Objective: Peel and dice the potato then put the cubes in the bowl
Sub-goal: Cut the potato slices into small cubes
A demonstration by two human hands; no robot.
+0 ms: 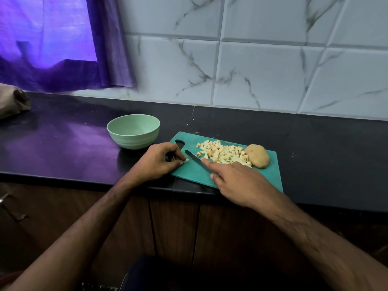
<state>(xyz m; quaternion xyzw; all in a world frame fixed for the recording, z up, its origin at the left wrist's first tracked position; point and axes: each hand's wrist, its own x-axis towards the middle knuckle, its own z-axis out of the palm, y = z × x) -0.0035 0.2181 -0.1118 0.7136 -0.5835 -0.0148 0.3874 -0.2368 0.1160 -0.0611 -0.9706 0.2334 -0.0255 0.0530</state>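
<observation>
A teal cutting board (195, 172) lies on the dark counter. Several pale potato cubes (223, 153) are heaped on its middle, and a larger potato piece with brown skin (257, 156) sits at the board's right end. My left hand (159, 162) pinches one small potato piece (186, 160) near the board's left end. My right hand (237, 181) grips a knife (194, 157), index finger stretched along the blade, whose tip points toward the pinched piece. The handle is hidden under my hand. A pale green bowl (133, 131) stands left of the board and looks empty.
A black counter (63, 139) runs along a tiled wall (252, 70). A purple curtain (63, 49) hangs at the back left, with a brown bag (12, 101) at the far left edge. Wooden cabinet doors (174, 227) lie below the counter.
</observation>
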